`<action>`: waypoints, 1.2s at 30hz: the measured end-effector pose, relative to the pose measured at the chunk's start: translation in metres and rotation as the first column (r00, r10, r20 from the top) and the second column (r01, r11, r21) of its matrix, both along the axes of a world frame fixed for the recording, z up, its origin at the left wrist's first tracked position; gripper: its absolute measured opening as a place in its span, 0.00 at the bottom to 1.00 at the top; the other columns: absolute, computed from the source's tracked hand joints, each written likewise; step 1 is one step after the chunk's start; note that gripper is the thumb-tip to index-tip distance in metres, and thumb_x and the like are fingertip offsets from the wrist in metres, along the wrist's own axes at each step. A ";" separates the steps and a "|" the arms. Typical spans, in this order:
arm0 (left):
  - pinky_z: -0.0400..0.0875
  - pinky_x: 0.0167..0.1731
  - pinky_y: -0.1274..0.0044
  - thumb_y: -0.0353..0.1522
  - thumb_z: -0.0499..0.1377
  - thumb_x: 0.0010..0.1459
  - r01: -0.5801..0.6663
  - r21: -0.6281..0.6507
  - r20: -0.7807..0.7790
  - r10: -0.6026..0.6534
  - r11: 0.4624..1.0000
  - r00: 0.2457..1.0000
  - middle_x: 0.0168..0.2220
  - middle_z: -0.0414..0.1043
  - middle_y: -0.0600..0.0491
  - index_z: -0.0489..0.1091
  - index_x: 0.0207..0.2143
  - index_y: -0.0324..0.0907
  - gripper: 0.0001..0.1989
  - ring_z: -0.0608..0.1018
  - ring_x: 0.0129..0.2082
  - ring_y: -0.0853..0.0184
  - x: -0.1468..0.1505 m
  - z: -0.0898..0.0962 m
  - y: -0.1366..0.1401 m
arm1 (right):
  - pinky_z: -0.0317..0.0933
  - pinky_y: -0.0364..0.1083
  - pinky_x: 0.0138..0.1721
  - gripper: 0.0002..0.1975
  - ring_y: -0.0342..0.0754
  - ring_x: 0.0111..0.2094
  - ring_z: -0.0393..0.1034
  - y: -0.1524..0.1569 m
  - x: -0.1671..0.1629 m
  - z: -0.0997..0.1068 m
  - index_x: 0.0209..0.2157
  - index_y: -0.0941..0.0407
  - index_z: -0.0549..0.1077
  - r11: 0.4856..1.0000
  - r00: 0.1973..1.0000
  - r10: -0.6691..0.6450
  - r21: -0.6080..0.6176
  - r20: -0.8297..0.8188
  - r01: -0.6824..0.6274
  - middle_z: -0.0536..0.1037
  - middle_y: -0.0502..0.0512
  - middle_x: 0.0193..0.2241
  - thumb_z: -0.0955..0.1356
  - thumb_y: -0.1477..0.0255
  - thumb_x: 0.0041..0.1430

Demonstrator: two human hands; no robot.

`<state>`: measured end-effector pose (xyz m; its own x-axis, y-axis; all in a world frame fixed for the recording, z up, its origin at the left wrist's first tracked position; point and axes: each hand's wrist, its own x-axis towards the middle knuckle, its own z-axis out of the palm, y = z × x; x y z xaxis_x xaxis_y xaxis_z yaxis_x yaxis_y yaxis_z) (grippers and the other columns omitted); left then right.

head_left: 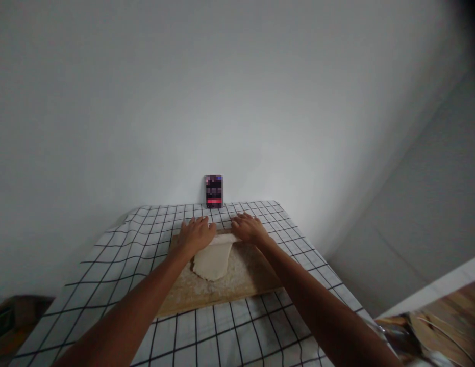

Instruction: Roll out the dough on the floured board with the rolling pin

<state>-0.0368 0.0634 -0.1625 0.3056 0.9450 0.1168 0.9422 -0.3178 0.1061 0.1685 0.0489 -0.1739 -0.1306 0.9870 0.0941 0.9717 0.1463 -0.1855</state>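
A pale, flour-dusted rolling pin (226, 238) lies crosswise near the far edge of a wooden board (241, 283). My left hand (197, 234) is curved over the pin's left part. Over its right part my right hand (249, 228) bears down from above, the fingers reaching past the far side. Only the pin's middle shows between the two hands; its ends are hidden beneath them. A flattened sheet of dough (213, 262) with a ragged left edge spreads from under the pin toward me. Loose flour covers the board around it.
A black-and-white checked cloth (206, 334) covers the table under the board. A phone-like upright rectangle (214, 191), its face blurred, leans against the white wall (237, 102). Lower right, beside the table, are a shiny container and a round wooden-looking piece (432, 331).
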 end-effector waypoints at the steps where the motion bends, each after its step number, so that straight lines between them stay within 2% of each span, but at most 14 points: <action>1: 0.61 0.66 0.46 0.38 0.45 0.72 0.005 0.014 -0.002 -0.005 1.000 1.000 0.69 0.69 0.37 0.68 0.64 0.35 0.26 0.68 0.70 0.44 0.000 0.000 -0.004 | 0.60 0.63 0.64 0.23 0.58 0.67 0.63 -0.008 -0.001 -0.001 0.59 0.50 0.75 1.000 1.000 -0.016 0.019 0.000 0.016 0.74 0.60 0.63 0.55 0.64 0.77; 3: 0.62 0.69 0.52 0.38 0.47 0.72 0.026 0.038 -0.021 -0.026 0.999 0.999 0.69 0.70 0.39 0.68 0.65 0.36 0.26 0.67 0.71 0.47 -0.002 0.002 -0.015 | 0.59 0.62 0.65 0.22 0.58 0.67 0.62 -0.024 -0.004 -0.001 0.59 0.50 0.76 0.997 0.998 -0.059 0.044 -0.002 0.059 0.74 0.60 0.64 0.56 0.64 0.77; 6: 0.68 0.66 0.59 0.36 0.47 0.72 0.083 0.074 -0.044 -0.080 0.994 0.996 0.66 0.74 0.40 0.71 0.62 0.39 0.24 0.73 0.67 0.51 -0.005 0.006 -0.031 | 0.59 0.62 0.65 0.22 0.59 0.67 0.63 -0.046 -0.011 0.001 0.58 0.51 0.77 0.993 0.996 -0.091 0.075 0.001 0.091 0.74 0.62 0.64 0.56 0.66 0.76; 9: 0.74 0.60 0.59 0.35 0.45 0.72 0.100 0.078 -0.025 -0.098 0.992 0.995 0.61 0.79 0.42 0.76 0.57 0.44 0.22 0.79 0.61 0.51 -0.007 0.008 -0.049 | 0.60 0.59 0.64 0.22 0.58 0.65 0.67 -0.065 -0.016 0.003 0.56 0.53 0.78 0.992 0.998 -0.067 0.107 0.004 0.067 0.76 0.63 0.62 0.56 0.68 0.75; 12: 0.69 0.66 0.57 0.37 0.46 0.72 0.091 0.130 -0.003 -0.091 0.987 0.996 0.65 0.76 0.43 0.76 0.59 0.46 0.24 0.75 0.66 0.52 -0.009 0.002 -0.068 | 0.60 0.58 0.64 0.24 0.56 0.66 0.67 -0.087 -0.020 -0.003 0.58 0.52 0.77 0.990 0.999 -0.045 0.134 -0.029 0.048 0.74 0.61 0.65 0.55 0.67 0.76; 15: 0.64 0.72 0.59 0.41 0.46 0.71 0.098 0.186 0.027 -0.105 0.978 0.994 0.70 0.69 0.51 0.69 0.68 0.54 0.27 0.69 0.71 0.56 -0.019 -0.013 -0.091 | 0.54 0.61 0.70 0.26 0.56 0.71 0.61 -0.117 -0.025 -0.020 0.65 0.51 0.72 0.984 0.993 -0.082 0.154 -0.082 0.094 0.68 0.60 0.69 0.54 0.65 0.77; 18: 0.65 0.72 0.57 0.47 0.49 0.69 0.141 0.190 0.065 -0.155 0.972 0.986 0.71 0.66 0.61 0.56 0.73 0.68 0.30 0.67 0.73 0.58 -0.034 -0.027 -0.111 | 0.47 0.66 0.73 0.27 0.57 0.73 0.55 -0.142 -0.029 -0.037 0.70 0.44 0.66 0.981 0.991 -0.083 0.167 -0.106 0.100 0.62 0.54 0.73 0.56 0.58 0.76; 20: 0.67 0.72 0.59 0.50 0.49 0.68 0.157 0.155 0.075 -0.170 0.975 0.983 0.72 0.64 0.64 0.53 0.73 0.71 0.31 0.66 0.73 0.59 -0.042 -0.030 -0.116 | 0.45 0.67 0.74 0.27 0.57 0.75 0.52 -0.147 -0.030 -0.040 0.71 0.41 0.64 0.981 0.992 -0.068 0.173 -0.107 0.086 0.60 0.51 0.74 0.57 0.55 0.76; 23: 0.67 0.72 0.61 0.51 0.47 0.69 0.151 0.118 0.076 -0.160 0.982 0.984 0.71 0.66 0.61 0.61 0.71 0.66 0.30 0.67 0.72 0.59 -0.042 -0.026 -0.105 | 0.44 0.68 0.73 0.26 0.58 0.75 0.51 -0.131 -0.027 -0.031 0.68 0.42 0.68 0.985 0.994 -0.058 0.157 -0.092 0.072 0.61 0.52 0.73 0.56 0.56 0.76; 28: 0.67 0.69 0.54 0.47 0.44 0.72 0.095 0.198 0.056 -0.108 0.976 0.993 0.66 0.75 0.49 0.74 0.64 0.57 0.28 0.73 0.68 0.53 -0.026 -0.016 -0.058 | 0.46 0.68 0.72 0.25 0.60 0.74 0.54 -0.069 -0.023 -0.005 0.64 0.49 0.73 0.987 0.995 -0.068 0.142 -0.079 0.079 0.67 0.60 0.71 0.56 0.60 0.78; 32: 0.72 0.63 0.54 0.45 0.44 0.73 0.057 0.162 0.057 -0.067 0.985 0.996 0.61 0.79 0.45 0.78 0.58 0.51 0.26 0.78 0.63 0.51 -0.019 -0.012 -0.020 | 0.53 0.64 0.70 0.25 0.58 0.71 0.61 -0.023 -0.021 0.005 0.60 0.50 0.77 0.994 0.995 -0.048 0.096 -0.085 0.056 0.71 0.60 0.67 0.55 0.59 0.79; 36: 0.74 0.58 0.53 0.45 0.45 0.73 -0.017 0.085 0.056 0.013 0.996 0.998 0.56 0.82 0.41 0.79 0.54 0.44 0.26 0.80 0.59 0.50 -0.015 -0.006 0.001 | 0.58 0.58 0.67 0.25 0.55 0.67 0.66 0.004 -0.022 0.009 0.56 0.51 0.79 0.997 0.997 -0.046 0.055 -0.061 0.049 0.74 0.60 0.65 0.55 0.59 0.79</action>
<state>-0.0520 0.0640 -0.1685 0.2823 0.9352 0.2139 0.9403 -0.3139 0.1314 0.1469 0.0532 -0.1651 -0.0760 0.9848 0.1563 0.9651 0.1121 -0.2365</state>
